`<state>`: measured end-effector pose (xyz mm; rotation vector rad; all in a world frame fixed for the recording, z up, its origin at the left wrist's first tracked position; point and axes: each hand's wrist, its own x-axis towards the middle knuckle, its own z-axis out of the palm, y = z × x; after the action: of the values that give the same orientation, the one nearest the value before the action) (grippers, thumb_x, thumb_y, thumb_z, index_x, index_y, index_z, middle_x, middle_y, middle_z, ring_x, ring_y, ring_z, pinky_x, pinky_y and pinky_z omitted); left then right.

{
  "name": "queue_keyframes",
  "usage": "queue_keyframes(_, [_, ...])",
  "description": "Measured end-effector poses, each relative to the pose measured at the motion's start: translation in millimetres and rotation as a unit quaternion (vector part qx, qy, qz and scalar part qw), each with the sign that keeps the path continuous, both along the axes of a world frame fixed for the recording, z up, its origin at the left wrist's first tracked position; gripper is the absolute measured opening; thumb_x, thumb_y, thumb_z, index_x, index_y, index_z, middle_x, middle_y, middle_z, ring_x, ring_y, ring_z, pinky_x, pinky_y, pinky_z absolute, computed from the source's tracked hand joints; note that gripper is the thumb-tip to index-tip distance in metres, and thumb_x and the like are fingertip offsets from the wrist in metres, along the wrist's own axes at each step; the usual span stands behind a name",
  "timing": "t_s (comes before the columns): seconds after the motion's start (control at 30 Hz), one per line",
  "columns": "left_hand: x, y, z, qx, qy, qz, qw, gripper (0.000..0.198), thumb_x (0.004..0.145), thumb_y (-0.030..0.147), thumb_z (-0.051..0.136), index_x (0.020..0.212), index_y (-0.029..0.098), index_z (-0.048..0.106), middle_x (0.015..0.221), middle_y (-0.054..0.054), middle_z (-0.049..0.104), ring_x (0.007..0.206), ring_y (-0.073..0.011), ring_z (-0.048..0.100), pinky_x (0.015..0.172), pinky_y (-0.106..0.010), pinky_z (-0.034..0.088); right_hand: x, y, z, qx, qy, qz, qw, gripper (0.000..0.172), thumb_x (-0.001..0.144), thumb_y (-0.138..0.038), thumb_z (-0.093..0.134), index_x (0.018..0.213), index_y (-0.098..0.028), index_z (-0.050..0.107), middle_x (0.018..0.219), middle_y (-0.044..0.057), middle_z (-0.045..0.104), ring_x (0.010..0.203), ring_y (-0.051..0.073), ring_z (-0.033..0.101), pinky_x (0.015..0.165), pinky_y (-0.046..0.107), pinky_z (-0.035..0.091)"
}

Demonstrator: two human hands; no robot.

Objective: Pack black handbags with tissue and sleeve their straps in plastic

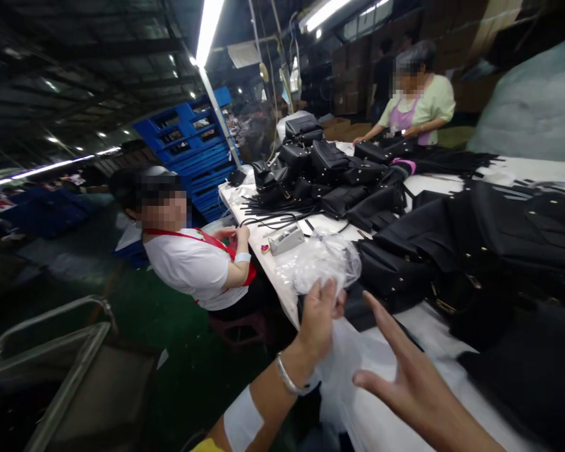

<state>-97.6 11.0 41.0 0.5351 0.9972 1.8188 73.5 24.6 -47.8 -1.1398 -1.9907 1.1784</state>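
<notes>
My left hand, with a bangle at its wrist, is closed on a thin clear plastic bag that hangs below the fingers. Just beyond the fingertips lies a crumpled heap of clear plastic on the white table; whether it joins the held bag I cannot tell. To the right, my right hand is open, thumb and fingers spread, with nothing in it. It hovers over white sheeting near the hanging plastic. Black bags with metal studs lie just past both hands.
A grey tape dispenser stands near the table's left edge. Black handbags and straps are piled farther back. One person sits at the left; another works across the table. A metal-railed cart is at lower left.
</notes>
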Motion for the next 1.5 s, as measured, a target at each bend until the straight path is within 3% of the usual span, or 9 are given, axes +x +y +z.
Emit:
queue_keyframes(0.1, [-12,5,6.8,0.021,-0.031,-0.056,0.998,0.038,0.086,0.05,0.071,0.084,0.016,0.053,0.069,0.002,0.049,0.052,-0.0038,0.033,0.048,-0.015,0.027,-64,19,27.1,-0.044,0.069,0.111,0.99,0.121,0.064,-0.068,0.077,0.158,-0.018,0.019,0.159,0.015,0.034,0.146,0.039,0.029,0.116,0.05,0.034])
queue_keyframes(0.17, [-30,12,8.2,0.027,-0.068,-0.043,0.996,0.038,0.085,0.049,0.072,0.086,0.017,0.051,0.069,0.004,0.047,0.049,-0.0027,0.03,0.046,-0.014,0.025,-98,28,33.0,-0.098,0.108,0.133,0.98,0.118,0.068,-0.069,0.073,0.158,-0.013,0.02,0.157,0.019,0.036,0.145,0.039,0.031,0.116,0.051,0.033])
queue_keyframes(0.33, [-81,30,-5.8,0.002,-0.123,-0.018,0.992,0.042,0.078,0.046,0.079,0.089,0.017,0.051,0.069,0.005,0.048,0.045,-0.0001,0.028,0.043,-0.011,0.024,-137,35,23.6,-0.309,0.132,0.257,0.906,0.062,0.082,-0.061,0.067,0.121,-0.013,0.065,0.118,0.015,0.07,0.111,0.035,0.063,0.1,0.045,0.048])
queue_keyframes(0.5, [-121,42,-33.9,-0.026,-0.176,-0.007,0.984,0.049,0.069,0.045,0.087,0.091,0.015,0.054,0.069,0.007,0.048,0.044,0.0,0.031,0.043,-0.011,0.03,-162,34,20.7,-0.434,0.14,0.214,0.864,0.042,0.085,-0.053,0.071,0.101,-0.015,0.069,0.079,0.003,0.071,0.07,0.02,0.065,0.068,0.029,0.049])
queue_keyframes(0.83, [-162,40,-52.1,-0.018,-0.186,-0.062,0.98,0.065,0.068,0.069,0.076,0.102,0.015,0.064,0.082,-0.001,0.057,0.067,-0.0108,0.054,0.076,-0.029,0.055,-197,40,9.4,-0.469,0.135,0.179,0.854,0.035,0.076,-0.05,0.07,0.081,-0.017,0.061,0.069,0.003,0.067,0.057,0.016,0.059,0.058,0.026,0.046])
queue_keyframes(0.93, [-165,35,-57.4,-0.028,-0.119,-0.078,0.989,0.063,0.057,0.053,0.091,0.099,0.012,0.067,0.099,-0.009,0.064,0.082,-0.017,0.061,0.087,-0.038,0.054,-197,44,2.9,-0.445,0.116,0.165,0.872,0.027,0.076,-0.043,0.067,0.078,-0.017,0.059,0.065,0.001,0.064,0.055,0.014,0.053,0.056,0.025,0.041])
queue_keyframes(1.07, [-165,40,-68.4,-0.066,-0.096,-0.078,0.99,0.051,0.061,0.031,0.094,0.098,0.009,0.068,0.089,-0.008,0.067,0.076,-0.0174,0.065,0.079,-0.034,0.053,-195,49,-1.8,-0.397,0.104,0.148,0.9,0.025,0.075,-0.04,0.066,0.079,-0.016,0.061,0.07,0.001,0.063,0.063,0.016,0.053,0.062,0.028,0.04])
queue_keyframes(1.3, [-153,55,-72.2,-0.084,-0.14,-0.073,0.984,0.038,0.071,0.036,0.086,0.09,0.013,0.063,0.066,0.004,0.054,0.058,-0.0098,0.057,0.071,-0.029,0.056,-193,51,4.0,-0.362,0.134,0.164,0.908,0.033,0.071,-0.041,0.074,0.092,-0.016,0.068,0.092,0.004,0.071,0.09,0.024,0.06,0.086,0.032,0.043])
queue_keyframes(1.5, [-156,59,-66.9,-0.109,-0.179,-0.092,0.973,0.028,0.076,0.026,0.082,0.084,0.013,0.058,0.06,0.008,0.045,0.045,-0.0035,0.04,0.052,-0.018,0.047,-190,44,-6.4,-0.438,0.141,0.199,0.865,0.041,0.077,-0.055,0.071,0.07,-0.015,0.06,0.069,0.005,0.067,0.066,0.019,0.06,0.068,0.031,0.046])
